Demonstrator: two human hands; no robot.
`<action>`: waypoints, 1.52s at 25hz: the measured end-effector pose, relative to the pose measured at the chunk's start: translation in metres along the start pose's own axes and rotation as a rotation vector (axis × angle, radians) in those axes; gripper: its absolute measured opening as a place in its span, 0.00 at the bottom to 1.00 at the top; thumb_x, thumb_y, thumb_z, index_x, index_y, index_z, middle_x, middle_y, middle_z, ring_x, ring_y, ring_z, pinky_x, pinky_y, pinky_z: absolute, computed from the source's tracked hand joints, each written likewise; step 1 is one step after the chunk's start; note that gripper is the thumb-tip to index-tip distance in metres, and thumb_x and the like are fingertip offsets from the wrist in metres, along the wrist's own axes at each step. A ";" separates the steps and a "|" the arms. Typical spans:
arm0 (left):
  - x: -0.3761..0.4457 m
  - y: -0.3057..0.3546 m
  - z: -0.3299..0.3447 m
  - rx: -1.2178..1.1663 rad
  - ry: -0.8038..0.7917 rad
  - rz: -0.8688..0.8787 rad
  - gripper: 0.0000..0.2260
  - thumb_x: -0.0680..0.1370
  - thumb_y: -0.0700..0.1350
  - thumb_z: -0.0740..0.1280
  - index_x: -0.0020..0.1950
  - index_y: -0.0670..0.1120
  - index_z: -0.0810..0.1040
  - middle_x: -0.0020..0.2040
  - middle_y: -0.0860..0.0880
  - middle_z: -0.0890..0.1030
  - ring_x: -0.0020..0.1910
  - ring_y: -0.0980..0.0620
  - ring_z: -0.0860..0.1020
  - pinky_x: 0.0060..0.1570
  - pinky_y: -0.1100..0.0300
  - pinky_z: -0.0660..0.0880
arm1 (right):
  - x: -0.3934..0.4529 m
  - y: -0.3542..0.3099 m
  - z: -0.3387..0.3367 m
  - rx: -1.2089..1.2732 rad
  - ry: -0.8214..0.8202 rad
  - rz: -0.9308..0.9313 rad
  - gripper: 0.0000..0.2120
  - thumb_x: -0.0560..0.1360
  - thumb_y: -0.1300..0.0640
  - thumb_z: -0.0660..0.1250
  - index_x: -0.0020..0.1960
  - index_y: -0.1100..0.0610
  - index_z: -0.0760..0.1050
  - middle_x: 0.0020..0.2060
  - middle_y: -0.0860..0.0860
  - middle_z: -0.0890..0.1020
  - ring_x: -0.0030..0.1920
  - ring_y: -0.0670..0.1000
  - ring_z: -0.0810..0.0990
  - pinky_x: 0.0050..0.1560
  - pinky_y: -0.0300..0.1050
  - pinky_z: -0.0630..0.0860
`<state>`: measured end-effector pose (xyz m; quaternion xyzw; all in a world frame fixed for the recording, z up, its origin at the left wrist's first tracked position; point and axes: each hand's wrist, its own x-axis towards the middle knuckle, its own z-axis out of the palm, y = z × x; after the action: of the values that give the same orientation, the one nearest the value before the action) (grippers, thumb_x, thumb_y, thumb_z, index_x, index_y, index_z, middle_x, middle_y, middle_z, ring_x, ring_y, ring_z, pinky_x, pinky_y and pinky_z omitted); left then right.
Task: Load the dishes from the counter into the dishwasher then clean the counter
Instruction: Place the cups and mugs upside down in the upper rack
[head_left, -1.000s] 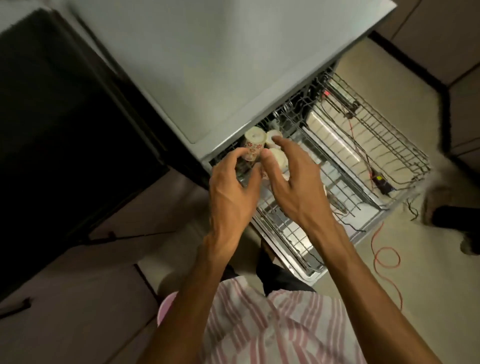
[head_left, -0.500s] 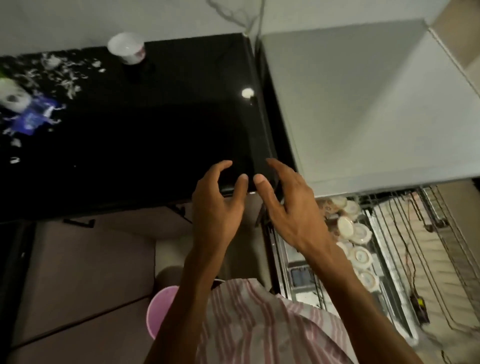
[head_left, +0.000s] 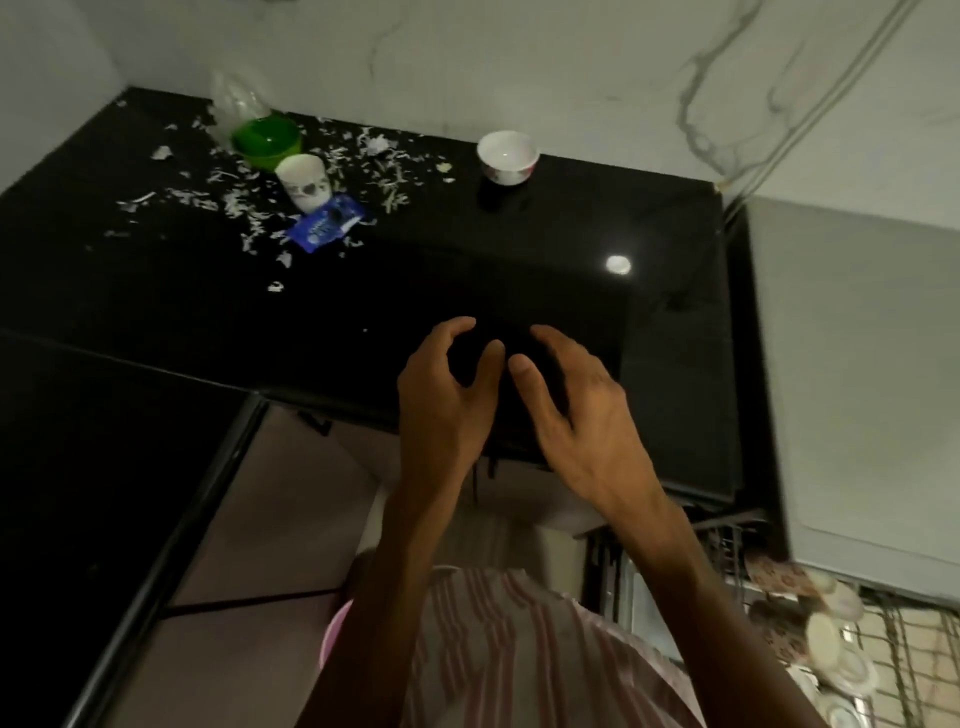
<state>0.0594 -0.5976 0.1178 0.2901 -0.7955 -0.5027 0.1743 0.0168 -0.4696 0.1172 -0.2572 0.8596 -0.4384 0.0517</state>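
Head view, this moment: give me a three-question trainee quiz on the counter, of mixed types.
1. True or false: the left hand and right hand both hold nothing.
2. Which dish stands nearest the blue wrapper? A) green bowl B) patterned cup C) white bowl
3. Fill in: the white shreds lie on the black ____.

Key: 1 true; 2 B; 3 counter.
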 end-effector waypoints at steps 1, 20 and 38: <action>0.008 -0.005 -0.012 -0.008 0.019 -0.010 0.18 0.79 0.52 0.67 0.68 0.50 0.74 0.65 0.54 0.75 0.58 0.66 0.68 0.45 0.77 0.64 | 0.009 -0.008 0.010 0.009 -0.012 -0.017 0.27 0.80 0.37 0.54 0.73 0.51 0.65 0.67 0.48 0.73 0.67 0.45 0.71 0.64 0.49 0.74; 0.108 -0.024 -0.084 -0.027 0.344 -0.186 0.19 0.78 0.54 0.67 0.68 0.49 0.74 0.65 0.51 0.77 0.59 0.61 0.71 0.58 0.64 0.69 | 0.167 -0.068 0.091 -0.088 -0.293 -0.254 0.31 0.78 0.35 0.51 0.74 0.52 0.65 0.71 0.48 0.71 0.71 0.49 0.68 0.70 0.50 0.66; 0.214 -0.062 -0.097 0.021 0.343 -0.227 0.15 0.79 0.49 0.67 0.65 0.50 0.75 0.61 0.55 0.77 0.51 0.68 0.69 0.41 0.80 0.63 | 0.358 -0.060 0.224 -0.235 -0.453 -0.177 0.24 0.79 0.56 0.65 0.73 0.55 0.64 0.69 0.58 0.71 0.67 0.56 0.72 0.63 0.50 0.74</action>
<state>-0.0327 -0.8213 0.1011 0.4610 -0.7215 -0.4540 0.2467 -0.1974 -0.8355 0.0766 -0.4270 0.8453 -0.2700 0.1739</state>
